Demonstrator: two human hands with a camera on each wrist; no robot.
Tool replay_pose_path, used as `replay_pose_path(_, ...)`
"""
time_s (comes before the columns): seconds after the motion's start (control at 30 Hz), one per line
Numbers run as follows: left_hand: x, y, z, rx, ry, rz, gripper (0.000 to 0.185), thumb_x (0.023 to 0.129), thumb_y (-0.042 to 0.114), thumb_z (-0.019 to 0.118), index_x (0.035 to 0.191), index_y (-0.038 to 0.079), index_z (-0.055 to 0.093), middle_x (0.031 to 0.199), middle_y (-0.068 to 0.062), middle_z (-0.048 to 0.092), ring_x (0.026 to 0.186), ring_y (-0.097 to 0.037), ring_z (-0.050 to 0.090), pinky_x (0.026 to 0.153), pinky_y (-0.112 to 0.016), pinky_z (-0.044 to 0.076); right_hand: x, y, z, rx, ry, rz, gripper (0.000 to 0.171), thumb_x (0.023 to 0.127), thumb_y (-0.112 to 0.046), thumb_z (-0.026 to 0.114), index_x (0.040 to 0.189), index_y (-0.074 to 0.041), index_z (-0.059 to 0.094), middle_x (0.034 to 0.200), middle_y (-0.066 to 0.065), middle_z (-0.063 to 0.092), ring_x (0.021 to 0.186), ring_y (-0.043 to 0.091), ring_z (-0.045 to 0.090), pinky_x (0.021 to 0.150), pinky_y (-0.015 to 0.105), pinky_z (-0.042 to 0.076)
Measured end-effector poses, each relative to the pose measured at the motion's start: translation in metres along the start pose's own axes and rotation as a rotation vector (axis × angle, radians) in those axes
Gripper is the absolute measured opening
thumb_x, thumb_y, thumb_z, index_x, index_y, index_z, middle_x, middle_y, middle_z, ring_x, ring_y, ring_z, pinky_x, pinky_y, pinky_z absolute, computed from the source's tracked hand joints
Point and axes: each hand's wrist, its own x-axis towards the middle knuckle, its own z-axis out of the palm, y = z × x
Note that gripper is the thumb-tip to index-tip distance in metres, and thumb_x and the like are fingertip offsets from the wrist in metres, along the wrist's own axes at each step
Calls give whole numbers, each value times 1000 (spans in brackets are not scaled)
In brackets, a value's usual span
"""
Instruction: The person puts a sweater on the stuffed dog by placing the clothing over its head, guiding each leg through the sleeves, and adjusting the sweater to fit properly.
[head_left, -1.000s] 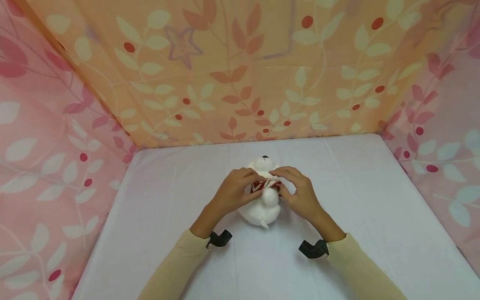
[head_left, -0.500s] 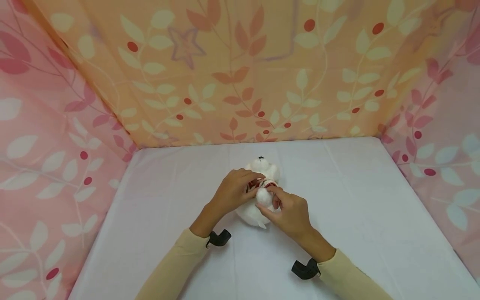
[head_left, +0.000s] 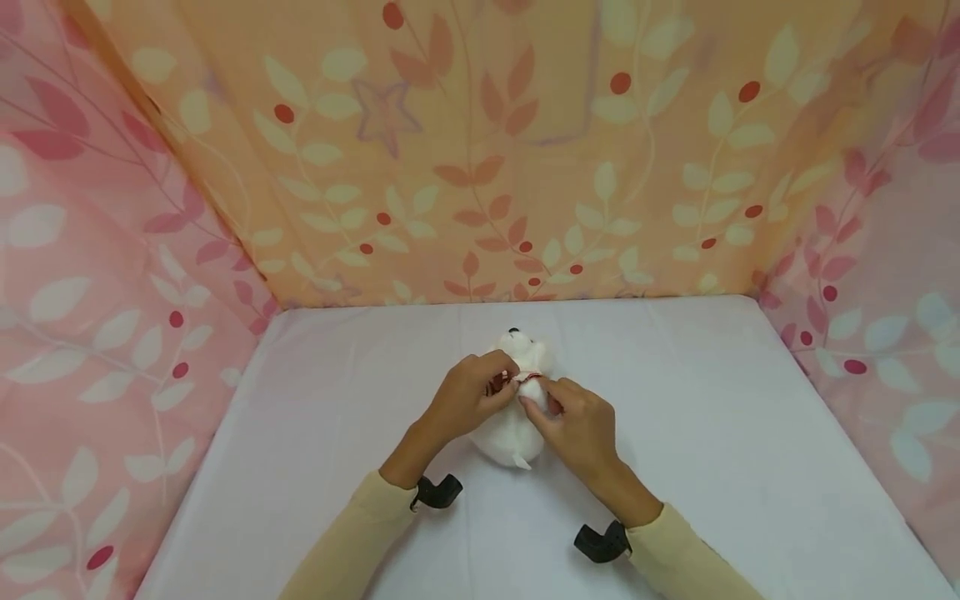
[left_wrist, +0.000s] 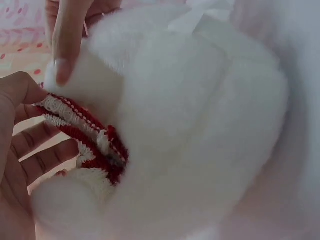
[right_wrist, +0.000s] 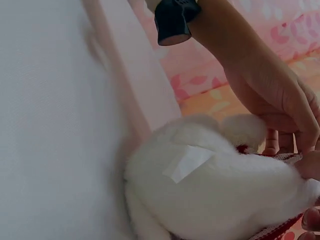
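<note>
A white plush toy animal (head_left: 506,433) with a black nose lies on the table, its head toward the back. Round its upper body is a red and white knitted garment (left_wrist: 85,125). My left hand (head_left: 468,392) pinches the garment's edge between thumb and fingers, seen closely in the left wrist view. With curled thumb and forefinger, my right hand (head_left: 581,421) holds the toy's rounded white paw by the garment's other side. A small white tag (right_wrist: 187,164) sticks out near the toy's bottom. Part of the garment is hidden behind the hands.
A white cloth covers the table (head_left: 337,358). Patterned fabric walls stand around it: orange at the back (head_left: 480,150), pink at the left (head_left: 97,333) and right. Black wrist camera mounts (head_left: 602,543) sit on both wrists.
My right hand has moved from the garment's upper right down and left to the toy's paw. My left hand keeps its hold on the garment. The head view has tilted slightly up.
</note>
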Motion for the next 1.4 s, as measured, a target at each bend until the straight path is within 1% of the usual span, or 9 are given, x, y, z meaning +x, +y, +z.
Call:
replay_pose_path(0.1,-4,3,3,-58,-19,1,4,97,14,64,100,14,66,86,9,58,72,-7,53,66,-24,43,-3,1,-1,-4,-12,30,24,78,-25,89,90,-6,80,73,1,54,57,7,43,46,24,35)
replay_pose_path(0.2,-7,6,5,-83,-23,-9,3,98,14,64,102,14,65,90,8,57,74,-8,52,65,-22,44,-5,3,-2,4,-39,45,30,78,-26,88,100,-7,82,97,7,63,73,18,53,54,30,42)
replay_pose_path(0.3,-9,8,4,-94,-12,-37,5,98,12,65,103,15,64,90,8,57,74,-8,53,66,-22,46,-6,5,-2,32,-82,36,33,80,-27,87,106,-9,81,121,14,63,90,29,56,66,37,45)
replay_pose_path(0.47,-13,10,4,-104,-1,-93,8,97,12,66,104,15,63,89,6,56,75,-6,55,67,-23,50,-4,7,-2,73,-169,-5,34,81,-31,86,107,-8,81,133,15,60,103,31,57,78,43,45)
replay_pose_path(0.6,-12,12,2,-117,3,-107,7,99,13,66,103,14,61,86,5,56,74,-7,55,65,-25,49,-1,6,-4,55,-215,20,35,85,-34,82,109,-9,80,135,15,60,109,33,57,82,47,46)
replay_pose_path(0.83,-11,13,2,-153,-4,-110,6,99,12,66,101,13,61,83,5,57,72,-8,54,64,-25,49,3,5,-5,34,-239,174,30,91,-30,74,106,-5,80,130,15,65,114,36,59,87,54,47)
replay_pose_path(1.13,-9,9,0,-183,-44,-97,7,99,11,65,102,15,60,85,6,57,74,-8,54,64,-23,48,6,10,-6,152,-83,213,17,84,-13,81,98,-4,80,100,7,75,95,24,66,72,44,53)
replay_pose_path(1.3,-5,10,-3,-203,-62,-86,5,98,10,65,100,13,61,84,6,57,74,-11,55,64,-24,48,12,16,-6,236,-48,230,18,80,-5,85,97,-2,79,97,6,76,88,22,67,71,42,53)
replay_pose_path(1.4,-2,9,-1,-169,-67,-84,8,96,12,69,98,14,62,82,5,58,72,-13,55,62,-23,46,14,17,-7,264,-47,249,22,79,-5,86,99,-1,79,98,7,76,89,20,67,73,36,53)
